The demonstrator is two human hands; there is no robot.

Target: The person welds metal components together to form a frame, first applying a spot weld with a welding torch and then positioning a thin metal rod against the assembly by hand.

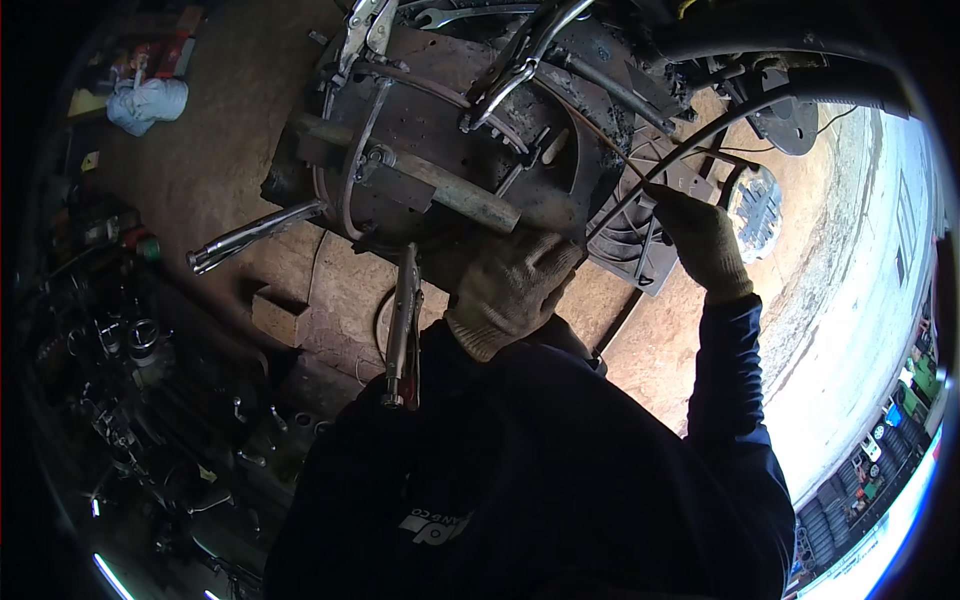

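Note:
My right hand (703, 240), in a knitted work glove, is raised on the right with its fingers closed around the end of a thin brownish rod (600, 135). The rod slants up and left over a dark steel plate (455, 60). At the plate's near edge rests my gloved left hand (512, 288). Its fingers curl in, and what they hold, if anything, is hidden. Just beyond it a round steel bar (465, 200) lies across the plate, beside a bent metal ring (355, 165). Locking pliers (520, 75) clamp the work at the far side.
More locking pliers (403, 330) jut from the near edge, and another pair (255, 232) sticks out left. A wrench (475, 14) lies at the back. A black hose (740, 110) arches over the right side. Dark machinery (140, 400) stands lower left. A round stool seat (755, 210) is at right.

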